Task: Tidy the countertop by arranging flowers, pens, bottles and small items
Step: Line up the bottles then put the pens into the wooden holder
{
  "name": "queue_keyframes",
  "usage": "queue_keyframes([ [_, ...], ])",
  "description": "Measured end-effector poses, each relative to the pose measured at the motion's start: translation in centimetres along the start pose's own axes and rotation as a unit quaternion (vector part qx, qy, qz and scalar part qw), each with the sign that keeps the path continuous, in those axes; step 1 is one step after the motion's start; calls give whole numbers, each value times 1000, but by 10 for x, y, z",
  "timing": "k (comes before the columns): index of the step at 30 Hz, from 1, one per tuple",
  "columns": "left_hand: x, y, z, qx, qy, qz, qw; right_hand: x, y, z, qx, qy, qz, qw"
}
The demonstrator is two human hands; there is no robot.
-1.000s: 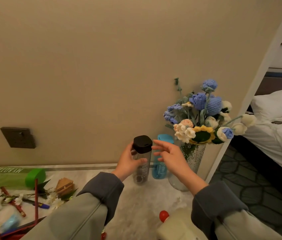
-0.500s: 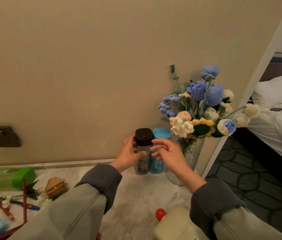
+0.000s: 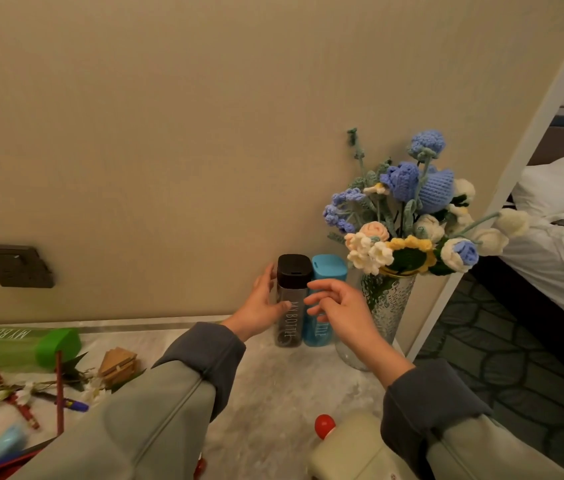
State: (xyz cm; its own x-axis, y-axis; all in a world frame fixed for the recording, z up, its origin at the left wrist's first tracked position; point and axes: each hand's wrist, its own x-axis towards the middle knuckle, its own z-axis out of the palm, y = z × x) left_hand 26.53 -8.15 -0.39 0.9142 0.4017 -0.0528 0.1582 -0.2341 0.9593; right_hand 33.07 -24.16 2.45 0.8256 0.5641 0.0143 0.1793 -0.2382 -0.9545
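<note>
A clear bottle with a black lid [image 3: 293,273] stands upright on the marble countertop [image 3: 273,393] against the wall. A blue bottle [image 3: 329,271] touches its right side. My left hand [image 3: 261,308] wraps the black-lidded bottle from the left, thumb on its front. In front of the blue bottle, my right hand [image 3: 337,306] hovers with spread fingers and holds nothing. To the right, a glass vase [image 3: 389,306] holds knitted flowers [image 3: 405,209]. A green bottle [image 3: 14,348] lies on its side at far left, near loose pens [image 3: 60,389].
A small wooden piece [image 3: 117,365] and loose flower stems lie among the pens. A red ball [image 3: 324,424] and a cream object [image 3: 346,448] sit at the near edge. A dark wall socket [image 3: 14,266] is at left. The counter ends past the vase, with a bed [image 3: 557,244] beyond.
The black-lidded bottle came down from mid-air and now stands beside the blue bottle at the wall. My right hand stayed open in front of the bottles.
</note>
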Motion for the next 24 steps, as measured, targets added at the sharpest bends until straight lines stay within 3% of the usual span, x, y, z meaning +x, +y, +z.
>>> queue_keyframes([
  [9,-36,14,-16,-15,69,-11,997,-13,-22,17,13,-31,-40,999],
  [17,-102,0,-63,-32,253,-20,967,-19,-53,80,27,-140,-74,987],
  [24,-167,-29,-117,-30,363,-48,930,-38,-65,153,9,-239,-81,968],
])
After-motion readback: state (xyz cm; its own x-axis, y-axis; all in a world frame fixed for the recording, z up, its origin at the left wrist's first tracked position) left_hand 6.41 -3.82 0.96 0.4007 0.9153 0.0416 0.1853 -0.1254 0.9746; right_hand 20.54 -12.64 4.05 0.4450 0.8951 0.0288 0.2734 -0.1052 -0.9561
